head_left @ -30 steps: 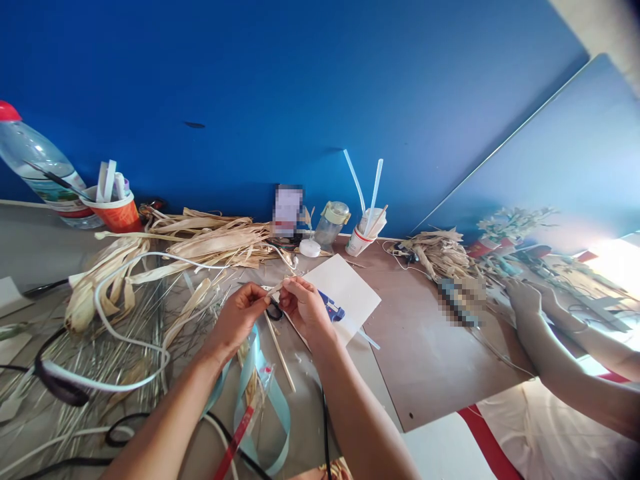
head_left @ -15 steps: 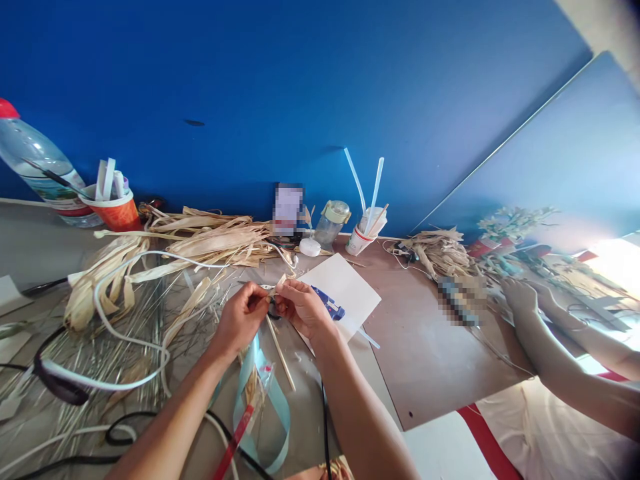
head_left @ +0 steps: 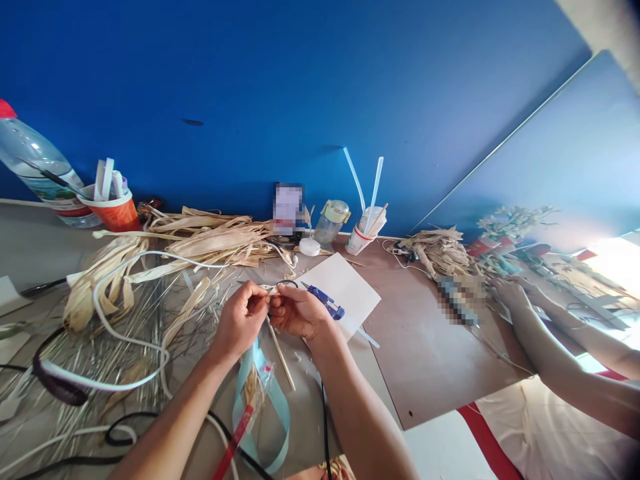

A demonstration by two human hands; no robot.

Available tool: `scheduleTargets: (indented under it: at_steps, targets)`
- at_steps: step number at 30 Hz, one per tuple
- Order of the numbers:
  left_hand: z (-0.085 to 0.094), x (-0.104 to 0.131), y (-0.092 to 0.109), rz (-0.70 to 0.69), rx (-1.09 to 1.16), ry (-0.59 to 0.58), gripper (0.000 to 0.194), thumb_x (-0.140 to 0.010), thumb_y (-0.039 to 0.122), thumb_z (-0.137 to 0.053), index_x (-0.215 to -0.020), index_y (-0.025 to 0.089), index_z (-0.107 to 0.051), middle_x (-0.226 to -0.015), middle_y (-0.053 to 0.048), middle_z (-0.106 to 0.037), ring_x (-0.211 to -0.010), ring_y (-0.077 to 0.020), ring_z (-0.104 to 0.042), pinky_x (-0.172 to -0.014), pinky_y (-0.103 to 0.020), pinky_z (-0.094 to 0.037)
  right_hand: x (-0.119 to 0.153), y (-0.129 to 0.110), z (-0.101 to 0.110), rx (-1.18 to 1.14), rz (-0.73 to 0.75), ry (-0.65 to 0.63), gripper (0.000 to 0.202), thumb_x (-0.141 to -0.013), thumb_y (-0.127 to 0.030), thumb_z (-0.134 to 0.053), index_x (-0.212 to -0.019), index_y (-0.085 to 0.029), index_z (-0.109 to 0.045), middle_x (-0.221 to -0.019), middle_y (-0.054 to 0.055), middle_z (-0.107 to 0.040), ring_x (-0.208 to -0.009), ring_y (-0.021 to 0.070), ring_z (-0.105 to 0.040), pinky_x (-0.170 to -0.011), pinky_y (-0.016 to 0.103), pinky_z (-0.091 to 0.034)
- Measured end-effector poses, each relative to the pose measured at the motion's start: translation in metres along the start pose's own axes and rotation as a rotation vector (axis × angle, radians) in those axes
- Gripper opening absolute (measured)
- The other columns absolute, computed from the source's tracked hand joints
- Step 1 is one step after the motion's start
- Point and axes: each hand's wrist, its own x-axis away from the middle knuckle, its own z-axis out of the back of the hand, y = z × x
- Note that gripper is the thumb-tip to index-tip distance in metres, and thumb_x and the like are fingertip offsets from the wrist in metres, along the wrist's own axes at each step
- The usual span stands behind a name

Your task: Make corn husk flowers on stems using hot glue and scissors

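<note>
My left hand [head_left: 243, 313] and my right hand [head_left: 299, 309] meet at the middle of the table. Their fingers are pinched close together on a small pale piece [head_left: 271, 289], too small to make out clearly. Scissors with a dark handle loop [head_left: 287, 283] lie just behind the fingertips. A blue tool [head_left: 326, 302] rests on a white sheet [head_left: 353, 287] to the right of my right hand. Below my hands are a thin wooden stick [head_left: 281, 353] and a light blue ribbon [head_left: 280, 433].
Dried husks [head_left: 215, 241], thin wires [head_left: 95, 360] and a white cable [head_left: 100, 300] cover the left side. Behind stand a jar [head_left: 330, 225], a white cup [head_left: 359, 241], a red cup [head_left: 120, 215] and a bottle [head_left: 45, 170]. Another person's arms [head_left: 550, 360] reach in at right.
My right hand has turned and its fingers have curled lower, beside my left fingertips. The scissors' handle loop now shows behind them. The pale piece sticks up less.
</note>
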Motion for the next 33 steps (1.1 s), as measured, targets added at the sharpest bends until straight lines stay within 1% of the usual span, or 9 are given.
scheduleTargets:
  at_steps: [7,9,11,14,17,19,21,26,33]
  targets:
    - [-0.001,0.001,-0.004,0.019,0.09,-0.004,0.007,-0.08,0.026,-0.056,-0.076,0.021,-0.056,-0.07,0.001,-0.061,-0.064,-0.0136,-0.057,-0.064,-0.025,-0.045,-0.003,0.003,-0.001,-0.055,-0.066,0.01,0.025,-0.088,-0.027,-0.056,-0.069,-0.011,-0.059,-0.055,0.0,-0.055,-0.044,0.0065,-0.044,-0.045,0.018,-0.037]
    - [-0.001,0.0,-0.005,0.028,0.086,0.01,0.007,-0.08,0.026,-0.057,-0.076,0.02,-0.056,-0.07,0.001,-0.06,-0.063,-0.0134,-0.056,-0.063,-0.025,-0.045,-0.005,0.005,-0.002,-0.021,-0.025,0.076,0.031,-0.09,-0.03,-0.053,-0.067,-0.011,-0.059,-0.053,0.0,-0.054,-0.043,0.0072,-0.043,-0.044,0.018,-0.036]
    - [-0.001,0.0,-0.005,0.036,0.085,0.029,0.007,-0.079,0.026,-0.058,-0.076,0.02,-0.056,-0.068,0.002,-0.059,-0.061,-0.0131,-0.055,-0.061,-0.024,-0.045,-0.005,0.006,-0.002,0.009,0.077,0.143,0.035,-0.091,-0.035,-0.051,-0.067,-0.012,-0.06,-0.052,0.0,-0.054,-0.043,0.0078,-0.043,-0.044,0.019,-0.035]
    - [-0.001,0.0,-0.004,0.064,0.122,0.055,0.008,-0.077,0.027,-0.06,-0.075,0.02,-0.056,-0.067,0.002,-0.059,-0.061,-0.013,-0.054,-0.061,-0.024,-0.044,-0.003,0.007,-0.003,0.037,0.24,0.122,0.028,-0.086,-0.036,-0.057,-0.07,-0.013,-0.062,-0.057,0.0,-0.056,-0.046,0.0084,-0.046,-0.047,0.02,-0.038]
    - [-0.001,-0.001,-0.003,0.116,0.202,0.069,0.011,-0.075,0.03,-0.062,-0.074,0.02,-0.057,-0.068,0.002,-0.059,-0.062,-0.0133,-0.054,-0.06,-0.025,-0.044,0.0,0.01,-0.007,0.101,0.34,0.043,0.011,-0.072,-0.023,-0.069,-0.079,-0.015,-0.064,-0.063,-0.002,-0.06,-0.05,0.0084,-0.049,-0.051,0.021,-0.039]
    - [-0.001,-0.002,-0.002,0.157,0.27,0.065,0.014,-0.074,0.032,-0.064,-0.073,0.02,-0.057,-0.066,0.003,-0.058,-0.062,-0.0131,-0.053,-0.059,-0.024,-0.043,0.001,0.012,-0.01,0.161,0.402,0.022,0.019,-0.065,-0.017,-0.073,-0.082,-0.017,-0.064,-0.064,-0.003,-0.06,-0.05,0.0078,-0.048,-0.051,0.021,-0.038]
    - [-0.001,-0.002,-0.001,0.197,0.342,0.047,0.017,-0.073,0.034,-0.065,-0.071,0.02,-0.057,-0.065,0.003,-0.057,-0.061,-0.0127,-0.051,-0.058,-0.024,-0.042,0.0,0.015,-0.012,0.22,0.448,0.027,0.021,-0.063,-0.018,-0.075,-0.08,-0.018,-0.064,-0.062,-0.004,-0.059,-0.049,0.0072,-0.047,-0.049,0.02,-0.036]
    - [0.0,-0.004,0.0,0.273,0.464,-0.046,0.02,-0.07,0.035,-0.069,-0.069,0.018,-0.059,-0.063,0.003,-0.057,-0.061,-0.0124,-0.051,-0.061,-0.025,-0.043,-0.002,0.018,-0.013,0.278,0.479,0.067,0.016,-0.06,-0.02,-0.077,-0.071,-0.018,-0.064,-0.06,-0.004,-0.059,-0.05,0.0068,-0.046,-0.049,0.02,-0.035]
    - [0.0,-0.005,-0.003,0.323,0.509,-0.124,0.017,-0.069,0.032,-0.069,-0.065,0.018,-0.059,-0.061,0.002,-0.058,-0.06,-0.0131,-0.052,-0.059,-0.025,-0.041,-0.002,0.014,-0.007,0.313,0.432,0.06,0.013,-0.061,-0.019,-0.076,-0.071,-0.018,-0.067,-0.063,-0.003,-0.06,-0.052,0.0077,-0.049,-0.051,0.021,-0.037]
